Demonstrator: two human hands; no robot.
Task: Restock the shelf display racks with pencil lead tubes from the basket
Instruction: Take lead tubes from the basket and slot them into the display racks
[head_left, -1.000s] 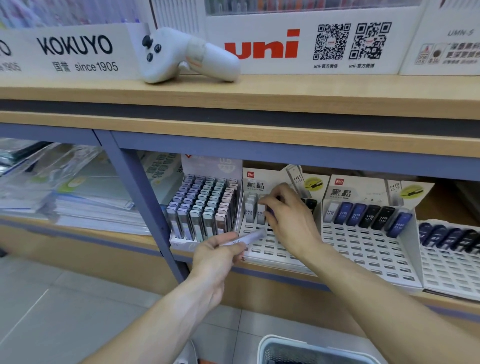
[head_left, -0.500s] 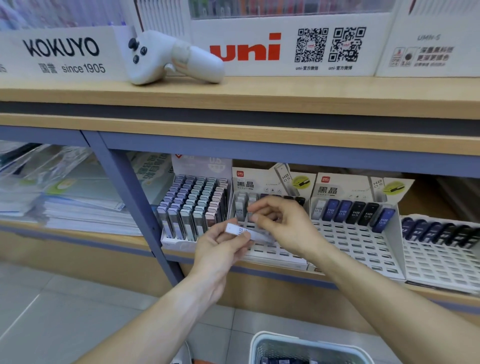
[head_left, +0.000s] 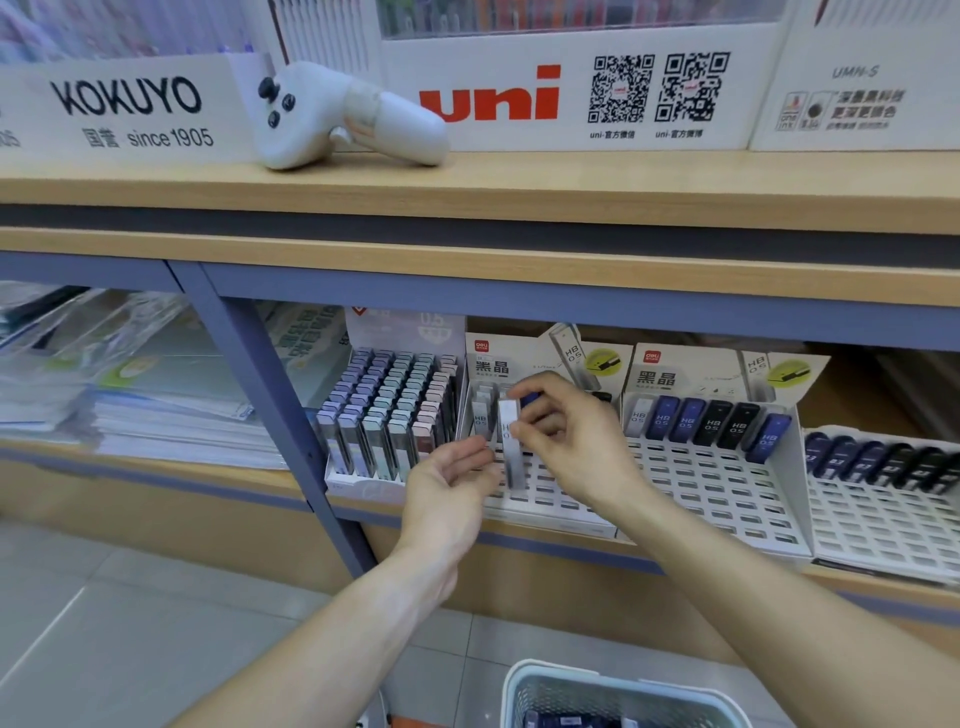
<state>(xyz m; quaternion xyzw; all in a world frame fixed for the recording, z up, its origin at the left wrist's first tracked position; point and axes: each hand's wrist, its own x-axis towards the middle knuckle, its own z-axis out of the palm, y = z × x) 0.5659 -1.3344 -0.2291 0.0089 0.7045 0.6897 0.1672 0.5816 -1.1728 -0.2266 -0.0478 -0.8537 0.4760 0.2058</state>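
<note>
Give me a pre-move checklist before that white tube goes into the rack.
1. Right hand pinches the white pencil lead tube: ok.
2. Tube upright: ok.
3. Left hand open, holding nothing: ok.
4. White slotted display rack has free slots below the tube: ok.
5. Tube seated in a slot: cannot tell.
6. White mesh basket holds more tubes: ok.

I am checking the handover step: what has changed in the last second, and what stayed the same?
The white lead tube passed from the left hand, now open below it, to the right hand, which holds it upright over the white rack. The tubes already in the racks and the controller stayed put.
</note>
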